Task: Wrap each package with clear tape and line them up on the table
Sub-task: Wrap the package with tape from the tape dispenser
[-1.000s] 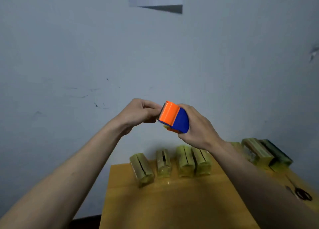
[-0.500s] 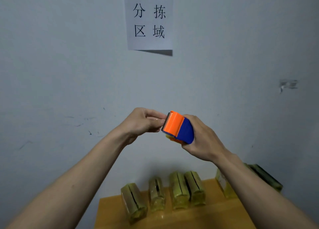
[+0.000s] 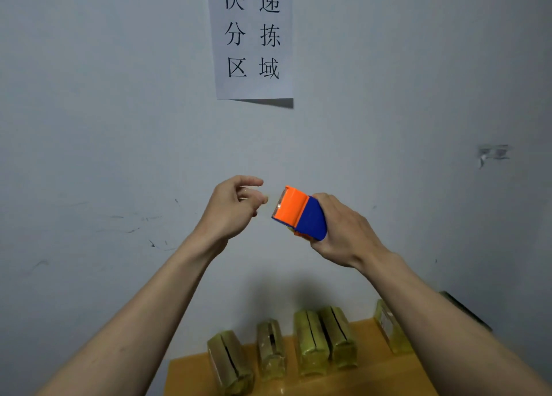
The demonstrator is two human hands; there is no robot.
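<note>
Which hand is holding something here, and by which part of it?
The right hand holds the tape dispenser by its blue rear end; the orange front sticks out free. The left hand pinches nothing visible; clear tape there cannot be ruled out.

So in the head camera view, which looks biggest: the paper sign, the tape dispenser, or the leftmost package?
1. Paper sign
2 and 3. Tape dispenser and leftmost package look alike; the dispenser is nearer the camera, so no ranking.

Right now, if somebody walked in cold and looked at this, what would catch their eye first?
Probably the orange and blue tape dispenser, gripped in the right hand at mid-frame, with the left hand just beside it, fingers loosely curled. Above them, a white paper sign with black characters hangs on the wall. Below, yellowish wrapped packages stand lined up on the wooden table.
</note>
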